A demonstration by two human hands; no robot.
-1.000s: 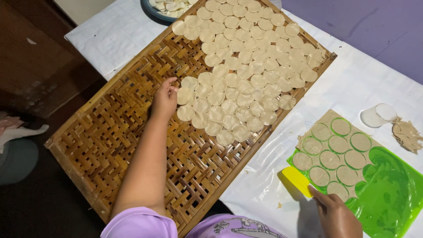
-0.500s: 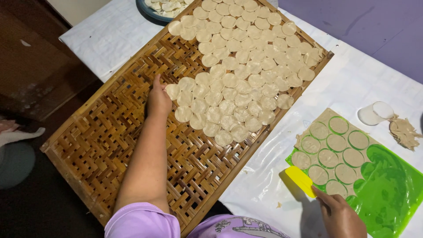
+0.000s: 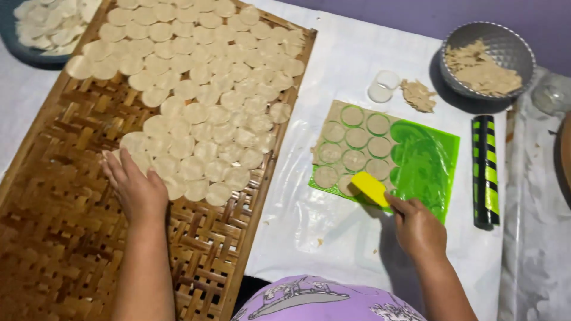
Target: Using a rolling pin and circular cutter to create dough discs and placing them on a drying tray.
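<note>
At the far left, the woven bamboo tray carries a dense field of thin dough discs, packed edge to edge and overlapping in places. The left hand lies flat, fingers spread, on the discs at the lower left edge of that field. Any sideways drag of the palm could smear or fold the soft rounds, or push them onto neighbours so they stick together. A blue bowl of more rounds sits at the tray's top left corner.

On the white-covered bench, the green mat holds a rolled sheet of cut circles. The right hand is closed on a yellow scraper, its edge at the lowest circles. Too steep an angle might tear a circle or shift the mat.

Beyond lie a clear round cutter, dough scraps, a metal bowl of trimmings and a striped rolling pin just beside the mat, limiting room rightward.
</note>
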